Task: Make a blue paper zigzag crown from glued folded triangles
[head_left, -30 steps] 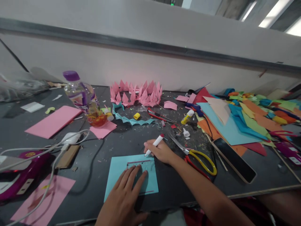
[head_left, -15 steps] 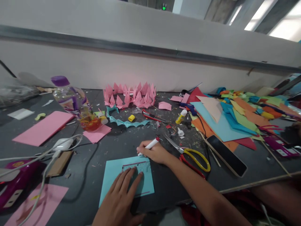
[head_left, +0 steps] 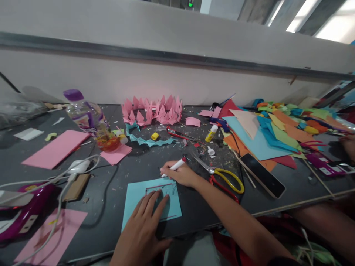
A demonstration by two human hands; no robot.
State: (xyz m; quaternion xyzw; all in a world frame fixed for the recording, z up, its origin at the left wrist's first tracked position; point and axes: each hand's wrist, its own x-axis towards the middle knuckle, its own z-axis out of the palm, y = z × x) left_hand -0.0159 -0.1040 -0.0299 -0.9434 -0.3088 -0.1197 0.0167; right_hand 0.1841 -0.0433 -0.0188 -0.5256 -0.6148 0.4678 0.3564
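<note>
A light blue sheet of paper (head_left: 133, 195) lies on the dark table, with red ruled lines and small dark drawing on it. My left hand (head_left: 144, 221) rests flat on the sheet, fingers spread, covering part of the drawing. In my right hand (head_left: 181, 173) is a white marker (head_left: 177, 164) with a red end, its tip down at the sheet's top edge. Right of that hand lie scissors (head_left: 229, 179) with yellow and red handles. Beyond are a red utility knife (head_left: 177, 133), a glue stick (head_left: 212, 133) and a yellow cap (head_left: 154, 136).
A pink folded-paper ring (head_left: 166, 114) and a light blue zigzag strip (head_left: 146, 141) stand behind. Left are a bottle with a purple cap (head_left: 73, 95), white cables (head_left: 61, 192) and pink paper (head_left: 57, 149). Right are a phone (head_left: 262, 175), coloured papers (head_left: 249, 142) and another person's hand (head_left: 348, 144).
The view has shifted slightly. My right hand still holds the marker at the sheet's top edge, and my left hand stays on the paper. Another person's hand shows more at the far right.
</note>
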